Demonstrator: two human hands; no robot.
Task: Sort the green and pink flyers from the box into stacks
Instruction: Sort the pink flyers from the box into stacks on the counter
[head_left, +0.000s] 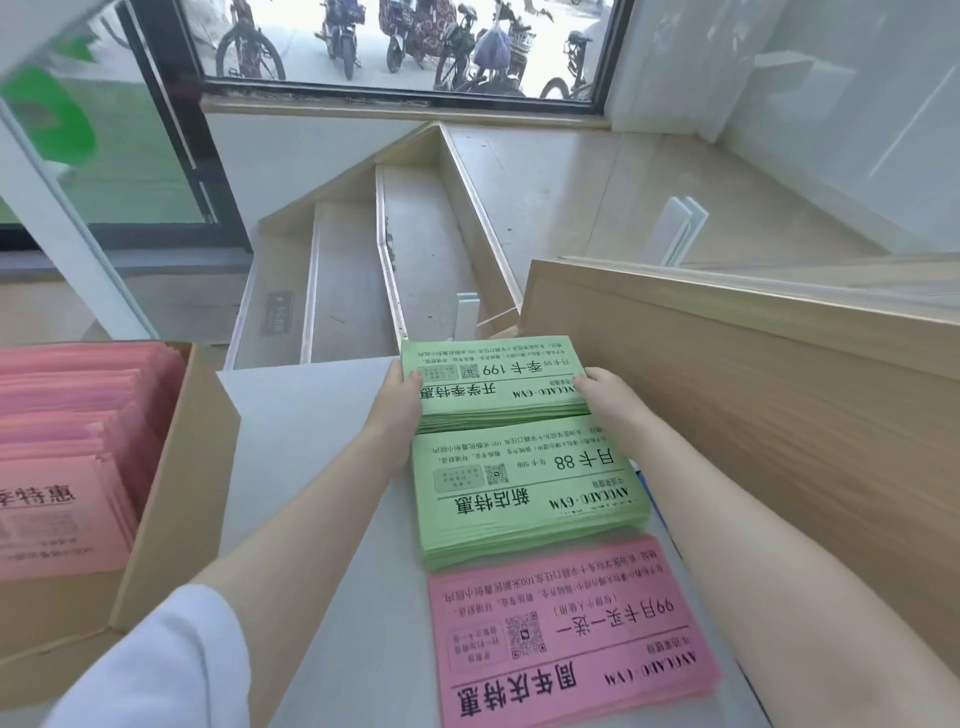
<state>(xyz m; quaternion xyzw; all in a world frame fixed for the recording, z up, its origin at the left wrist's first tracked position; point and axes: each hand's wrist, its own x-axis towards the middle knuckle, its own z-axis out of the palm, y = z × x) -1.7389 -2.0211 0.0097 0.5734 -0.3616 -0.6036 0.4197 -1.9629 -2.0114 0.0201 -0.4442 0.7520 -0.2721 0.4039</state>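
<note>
Green stack: far green flyers (493, 384) sit at far end of surface, just beyond 2nd green stack (530, 493); pink stack (571, 639) nearest.
Hands: left hand (397, 400) & right hand (605, 397) clamp the far stack's two short sides, fingers curled on edges.
Tip: prob. squaring it; press both sides evenly, keep edges flush, don't nudge 2nd stack.
Box: cardboard box (171, 493) at left, pink flyers (62, 467) left inside.
Surface: grey surface (311, 493), wood panel (753, 415) at right.
Room: stairs (363, 270) below, window (405, 47) w/ bikes outside.
</note>
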